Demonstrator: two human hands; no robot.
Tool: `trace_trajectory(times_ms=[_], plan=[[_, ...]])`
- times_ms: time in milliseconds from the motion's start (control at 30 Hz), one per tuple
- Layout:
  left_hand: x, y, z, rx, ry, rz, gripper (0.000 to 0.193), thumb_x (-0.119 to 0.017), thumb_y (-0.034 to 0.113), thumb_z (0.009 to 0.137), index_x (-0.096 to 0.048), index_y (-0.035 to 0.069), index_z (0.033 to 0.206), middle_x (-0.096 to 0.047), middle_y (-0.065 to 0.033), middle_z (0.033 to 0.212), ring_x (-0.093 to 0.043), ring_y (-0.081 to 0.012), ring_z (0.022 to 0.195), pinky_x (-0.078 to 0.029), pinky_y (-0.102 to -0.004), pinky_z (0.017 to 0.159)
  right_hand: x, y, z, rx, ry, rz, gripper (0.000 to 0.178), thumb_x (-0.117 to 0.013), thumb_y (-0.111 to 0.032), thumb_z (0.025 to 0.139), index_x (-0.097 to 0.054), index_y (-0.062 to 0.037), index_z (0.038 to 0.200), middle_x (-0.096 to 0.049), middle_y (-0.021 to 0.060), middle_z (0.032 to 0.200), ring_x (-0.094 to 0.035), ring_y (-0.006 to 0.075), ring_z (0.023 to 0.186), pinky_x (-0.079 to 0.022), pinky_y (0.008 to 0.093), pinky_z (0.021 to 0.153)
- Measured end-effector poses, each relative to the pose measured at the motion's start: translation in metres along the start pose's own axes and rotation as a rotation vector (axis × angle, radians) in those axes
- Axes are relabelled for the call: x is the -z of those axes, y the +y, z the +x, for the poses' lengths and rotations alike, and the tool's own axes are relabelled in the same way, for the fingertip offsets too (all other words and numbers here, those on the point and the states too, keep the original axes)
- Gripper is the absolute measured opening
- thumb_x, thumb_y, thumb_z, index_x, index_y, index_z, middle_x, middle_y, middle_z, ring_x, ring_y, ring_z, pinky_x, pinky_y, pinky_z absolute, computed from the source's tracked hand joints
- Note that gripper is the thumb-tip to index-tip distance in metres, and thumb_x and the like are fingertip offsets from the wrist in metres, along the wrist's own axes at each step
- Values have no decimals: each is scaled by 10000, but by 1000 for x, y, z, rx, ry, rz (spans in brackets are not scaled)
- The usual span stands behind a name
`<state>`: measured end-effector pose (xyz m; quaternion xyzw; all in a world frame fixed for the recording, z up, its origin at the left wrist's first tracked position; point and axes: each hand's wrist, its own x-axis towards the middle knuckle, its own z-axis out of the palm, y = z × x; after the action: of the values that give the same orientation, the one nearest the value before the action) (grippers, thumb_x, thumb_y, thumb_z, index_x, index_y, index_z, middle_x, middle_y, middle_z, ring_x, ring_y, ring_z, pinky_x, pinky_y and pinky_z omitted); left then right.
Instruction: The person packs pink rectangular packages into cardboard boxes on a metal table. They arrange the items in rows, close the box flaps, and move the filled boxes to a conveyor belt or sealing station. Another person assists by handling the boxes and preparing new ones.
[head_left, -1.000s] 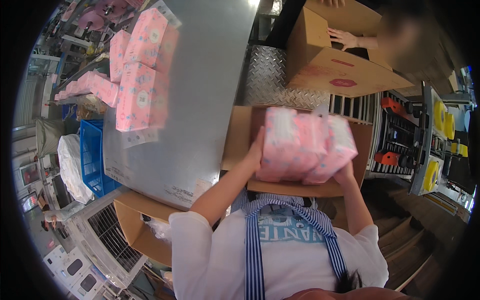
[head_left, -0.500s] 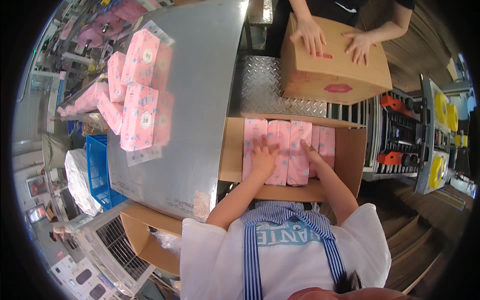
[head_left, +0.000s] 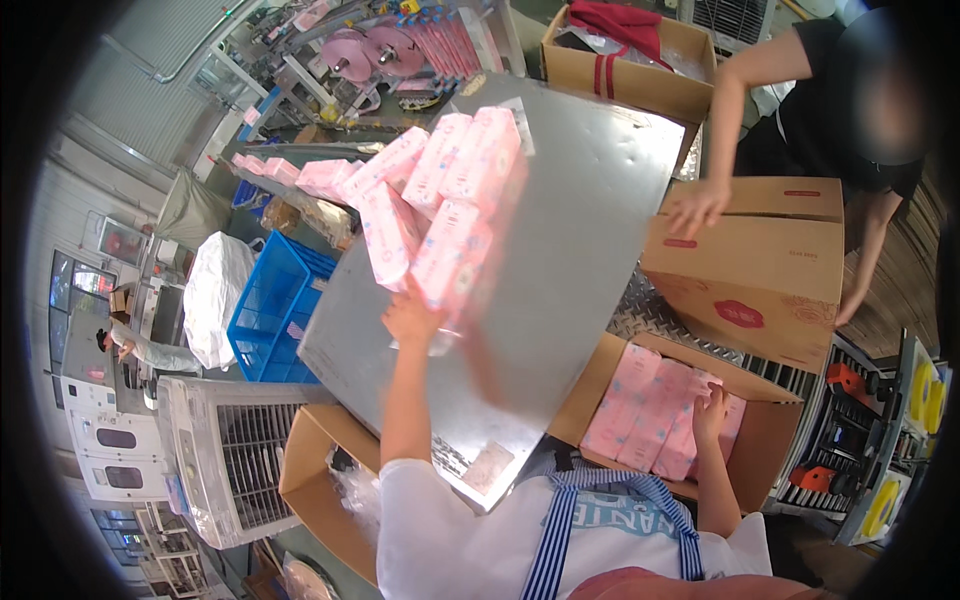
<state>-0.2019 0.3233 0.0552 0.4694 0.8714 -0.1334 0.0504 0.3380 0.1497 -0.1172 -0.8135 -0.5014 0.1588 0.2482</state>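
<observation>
My left hand (head_left: pixel 412 318) reaches over the metal table to the near end of a pink tissue pack (head_left: pixel 449 255). Its fingers are spread, and the thumb side touches or nearly touches the pack. More pink packs (head_left: pixel 387 232) with blue prints lie beside and behind this one, some stacked. On the right, my right hand (head_left: pixel 711 410) rests with fingers apart on pink packs (head_left: pixel 655 410) standing in a row inside an open cardboard carton (head_left: pixel 775 440). Part of that row is hidden under the hand.
Across from me a co-worker's hand (head_left: pixel 703 207) lies on a closed carton (head_left: pixel 745 275) above the roller conveyor. The metal table (head_left: pixel 560 180) separates me from another carton (head_left: pixel 640 75). A blue crate (head_left: pixel 275 310) and an open carton (head_left: pixel 330 450) stand at left.
My left hand has left the carton's packs and reached over to those on the table. My right hand remains at the carton. The view has swung left; the co-worker's hands have come apart.
</observation>
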Motion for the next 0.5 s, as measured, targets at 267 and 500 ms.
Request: trace_trajectory(times_ms=[267,500], plan=[[-11,-16,82,156,139,-292,1012,-615,632,699,-195,124,1468,-459,-204,1233,-528,-367,1073,-467,-454,862,-17,-142,-4,443,-44,158,272,-634,8,719,-606,-53,982,-559,167,1111,-530,350,1053,-423,413,917],[-20,21,14,-38,-31,-355,992,-644,540,731,-143,133,1484,-417,-222,1188,-522,-399,1029,-482,-453,849,-104,-274,24,562,-425,523,445,-583,-262,865,-505,-26,1234,-555,197,1190,-525,358,1089,-414,420,936]])
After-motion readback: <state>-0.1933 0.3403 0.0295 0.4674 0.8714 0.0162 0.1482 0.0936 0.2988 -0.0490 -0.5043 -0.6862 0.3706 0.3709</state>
